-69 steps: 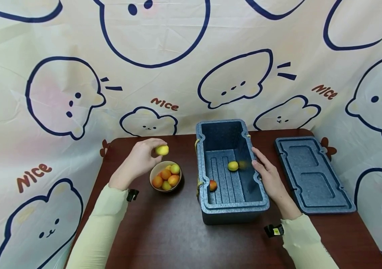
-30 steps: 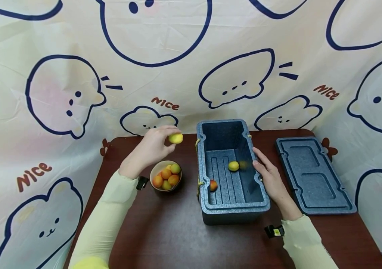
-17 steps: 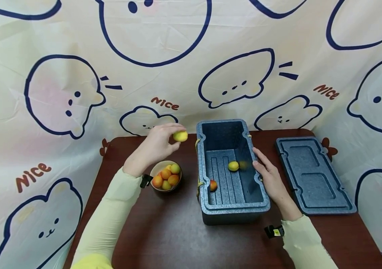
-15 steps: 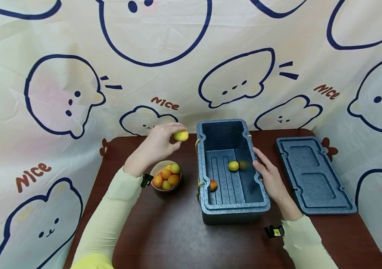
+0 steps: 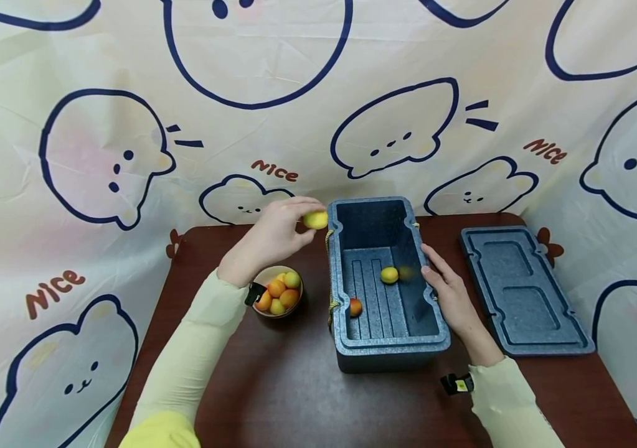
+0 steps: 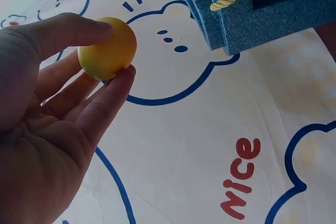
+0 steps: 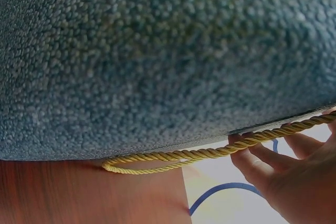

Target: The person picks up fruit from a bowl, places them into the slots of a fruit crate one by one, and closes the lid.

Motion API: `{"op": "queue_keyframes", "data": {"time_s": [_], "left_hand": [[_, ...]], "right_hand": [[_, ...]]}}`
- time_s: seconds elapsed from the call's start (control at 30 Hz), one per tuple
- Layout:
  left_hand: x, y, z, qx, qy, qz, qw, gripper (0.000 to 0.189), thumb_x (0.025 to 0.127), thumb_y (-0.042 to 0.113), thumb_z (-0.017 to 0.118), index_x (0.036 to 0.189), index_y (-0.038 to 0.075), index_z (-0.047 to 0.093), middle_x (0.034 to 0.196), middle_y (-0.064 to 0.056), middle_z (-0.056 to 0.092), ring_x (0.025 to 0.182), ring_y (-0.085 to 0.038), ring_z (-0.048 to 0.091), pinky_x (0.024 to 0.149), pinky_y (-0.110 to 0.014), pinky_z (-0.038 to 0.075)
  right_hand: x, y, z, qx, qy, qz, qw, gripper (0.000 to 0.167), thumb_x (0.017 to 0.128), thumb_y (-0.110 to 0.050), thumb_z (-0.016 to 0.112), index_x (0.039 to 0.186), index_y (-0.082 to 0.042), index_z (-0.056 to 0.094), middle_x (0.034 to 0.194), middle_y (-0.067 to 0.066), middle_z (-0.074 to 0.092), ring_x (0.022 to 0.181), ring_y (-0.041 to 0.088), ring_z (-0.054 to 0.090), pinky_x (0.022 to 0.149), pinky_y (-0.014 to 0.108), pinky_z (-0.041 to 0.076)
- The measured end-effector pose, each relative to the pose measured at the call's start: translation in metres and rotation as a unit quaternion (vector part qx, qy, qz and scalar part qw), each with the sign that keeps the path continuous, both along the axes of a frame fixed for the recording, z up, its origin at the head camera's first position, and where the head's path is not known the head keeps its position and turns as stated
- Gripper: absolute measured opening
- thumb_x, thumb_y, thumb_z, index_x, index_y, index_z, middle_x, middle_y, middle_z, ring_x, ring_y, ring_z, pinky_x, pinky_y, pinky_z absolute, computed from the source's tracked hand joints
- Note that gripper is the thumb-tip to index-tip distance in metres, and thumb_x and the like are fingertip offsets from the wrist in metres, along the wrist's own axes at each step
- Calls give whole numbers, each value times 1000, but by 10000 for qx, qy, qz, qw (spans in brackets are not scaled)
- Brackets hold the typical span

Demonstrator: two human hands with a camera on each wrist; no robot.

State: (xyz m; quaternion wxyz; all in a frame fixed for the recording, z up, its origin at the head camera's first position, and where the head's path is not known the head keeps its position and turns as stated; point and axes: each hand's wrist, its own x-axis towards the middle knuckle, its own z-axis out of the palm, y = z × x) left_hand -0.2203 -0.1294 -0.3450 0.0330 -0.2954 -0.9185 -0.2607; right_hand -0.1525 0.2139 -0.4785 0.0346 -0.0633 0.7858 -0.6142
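Note:
My left hand pinches a yellow lemon between thumb and fingertips, in the air beside the far left rim of a blue-grey foam box. In the left wrist view, the thumb lies on top of the lemon and the fingers support it from below. Inside the box lie another lemon and a red-orange fruit. Fingers extended, my right hand rests against the box's right side. The right wrist view shows those fingertips by the box wall, behind a yellow rope.
A round bowl heaped with several orange and yellow-green fruits stands left of the box, partly below my left wrist. The box's lid lies flat at the right on the dark brown table. A patterned cloth hangs behind.
My left hand has carried the lemon from above the bowl rightward and farther away, to the box's left rim. The right hand and the fruits in the box have stayed put.

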Motion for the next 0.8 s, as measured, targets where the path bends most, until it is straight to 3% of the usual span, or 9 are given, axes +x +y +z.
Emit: {"op": "queue_keyframes", "data": {"time_s": [0.8], "left_hand": [[-3, 25, 7, 19, 81, -401, 9992, 42, 90, 6, 75, 131, 4, 66, 136, -11, 62, 119, -26, 59, 102, -35, 50]], "right_hand": [[1, -2, 3, -44, 23, -20, 10000, 54, 109, -34, 44, 161, -22, 30, 166, 2, 25, 151, 25, 22, 118, 59, 21]]}}
